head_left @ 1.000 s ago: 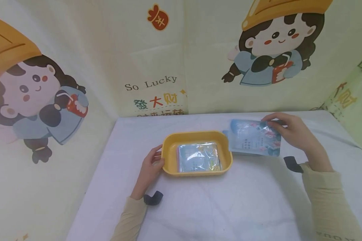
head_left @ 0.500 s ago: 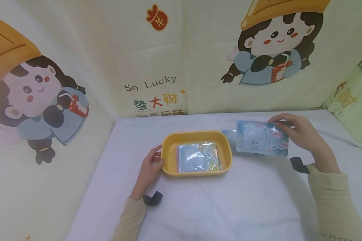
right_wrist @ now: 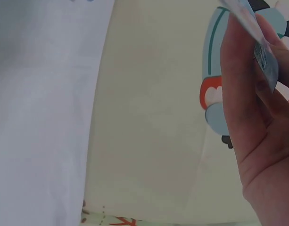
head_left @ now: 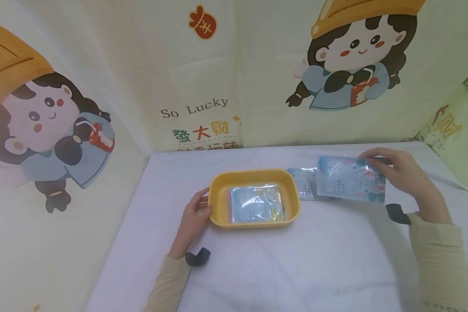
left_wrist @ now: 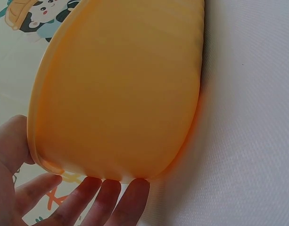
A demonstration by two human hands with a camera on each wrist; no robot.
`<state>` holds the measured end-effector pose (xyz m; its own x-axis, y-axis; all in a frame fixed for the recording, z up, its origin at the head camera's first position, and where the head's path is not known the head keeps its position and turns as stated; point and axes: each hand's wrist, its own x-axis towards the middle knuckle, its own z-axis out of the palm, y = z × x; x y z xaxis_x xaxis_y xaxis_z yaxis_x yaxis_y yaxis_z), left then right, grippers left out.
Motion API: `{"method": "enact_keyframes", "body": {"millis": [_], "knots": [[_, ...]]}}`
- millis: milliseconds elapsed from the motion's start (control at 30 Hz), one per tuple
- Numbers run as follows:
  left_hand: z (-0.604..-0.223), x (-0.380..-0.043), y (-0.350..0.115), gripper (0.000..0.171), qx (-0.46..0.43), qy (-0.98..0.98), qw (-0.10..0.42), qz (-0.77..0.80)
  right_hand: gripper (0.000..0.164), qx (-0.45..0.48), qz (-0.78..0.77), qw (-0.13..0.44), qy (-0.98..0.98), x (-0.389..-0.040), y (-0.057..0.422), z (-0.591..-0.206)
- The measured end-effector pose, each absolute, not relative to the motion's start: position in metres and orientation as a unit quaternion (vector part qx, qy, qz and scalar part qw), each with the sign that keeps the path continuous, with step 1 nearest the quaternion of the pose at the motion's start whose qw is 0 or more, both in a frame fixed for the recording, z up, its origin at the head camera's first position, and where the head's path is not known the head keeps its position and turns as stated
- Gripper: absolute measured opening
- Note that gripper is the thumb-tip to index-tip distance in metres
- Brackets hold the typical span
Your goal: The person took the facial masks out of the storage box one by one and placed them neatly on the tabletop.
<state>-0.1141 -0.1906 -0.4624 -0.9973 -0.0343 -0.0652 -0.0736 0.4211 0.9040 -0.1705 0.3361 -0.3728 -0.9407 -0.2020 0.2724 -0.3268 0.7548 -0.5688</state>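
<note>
My right hand (head_left: 399, 171) pinches a blue sachet (head_left: 351, 180) with pink flowers, like a sheet mask packet, by its top right corner. In the right wrist view the sachet (right_wrist: 264, 61) shows edge-on between thumb and fingers. Its left side overlaps another sachet (head_left: 306, 184) on the table, partly hidden behind it. My left hand (head_left: 195, 216) grips the left end of a yellow tray (head_left: 215, 190); in the left wrist view thumb and fingertips meet the tray wall (left_wrist: 116, 94). Inside the tray is a shiny light-blue sachet (head_left: 255, 206), with a pink edge showing beneath it.
A white cloth (head_left: 273, 268) covers the table. Behind it and at both sides hangs a cream curtain (head_left: 265, 117) with cartoon figures and lettering. Dark wrist mounts (head_left: 398, 213) sit on both wrists.
My right hand has moved rightward with the floral sachet, away from the tray. More of the sachet lying behind it has come into sight. The left hand and tray have stayed put.
</note>
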Motion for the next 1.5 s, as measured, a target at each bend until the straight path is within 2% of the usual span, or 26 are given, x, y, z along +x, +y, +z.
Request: {"method": "enact_keyframes", "body": {"millis": [133,600,1233,1400,1500], "knots": [[-0.463,-0.113,-0.193,0.053,-0.015,0.837,0.011,0.546,0.024,0.128,0.313,0.081,-0.937,-0.172,0.343,-0.374],[-0.463,-0.115,-0.192,0.052,-0.028,0.835,0.025,0.549,0.021,0.137,0.296,0.103,-0.94,-0.176,0.359,-0.379],[-0.463,-0.115,-0.189,0.052,-0.041,0.84,0.024,0.541,0.021,0.12,0.221,0.077,-0.965,-0.185,0.369,-0.382],[-0.462,-0.114,-0.189,0.052,-0.04,0.836,0.026,0.547,0.022,0.11,0.213,0.053,-0.97,-0.187,0.372,-0.385],[-0.462,-0.114,-0.19,0.051,-0.038,0.835,0.027,0.548,0.024,0.091,0.226,0.018,-0.97,-0.189,0.373,-0.388]]}}
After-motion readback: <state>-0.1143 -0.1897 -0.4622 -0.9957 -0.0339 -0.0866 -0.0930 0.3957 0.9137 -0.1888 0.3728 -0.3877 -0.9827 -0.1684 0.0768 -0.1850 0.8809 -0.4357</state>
